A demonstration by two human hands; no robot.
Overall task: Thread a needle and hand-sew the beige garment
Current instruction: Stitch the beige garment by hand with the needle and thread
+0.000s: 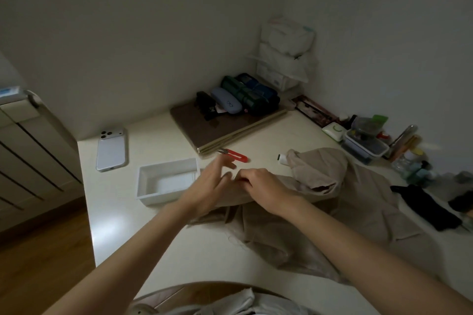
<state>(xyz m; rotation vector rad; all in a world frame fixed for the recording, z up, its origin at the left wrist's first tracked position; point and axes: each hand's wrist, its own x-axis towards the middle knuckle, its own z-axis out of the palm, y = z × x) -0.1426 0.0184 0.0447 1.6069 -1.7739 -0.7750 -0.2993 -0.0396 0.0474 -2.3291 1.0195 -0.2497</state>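
the beige garment (320, 212) lies crumpled on the white table (179, 263), right of centre. its long axis runs from the folded edge at your hands away to your right and back toward you, and a bunched hump rises at its far end, just beside the white thread spool (282, 159). your right hand (261, 184) sits on that near edge with fingers curled, pinching the cloth. your left hand (212, 181) is just beside it, fingers loosely extended and spread, the tips reaching toward the red thread snips (234, 155). you can't tell whether it holds a thread or needle; neither is clear enough to see. the snips lie with blades pointing left, beyond your hands. a white tray (166, 181) sits left of your left hand, and a phone (111, 149) lies face down farther left.
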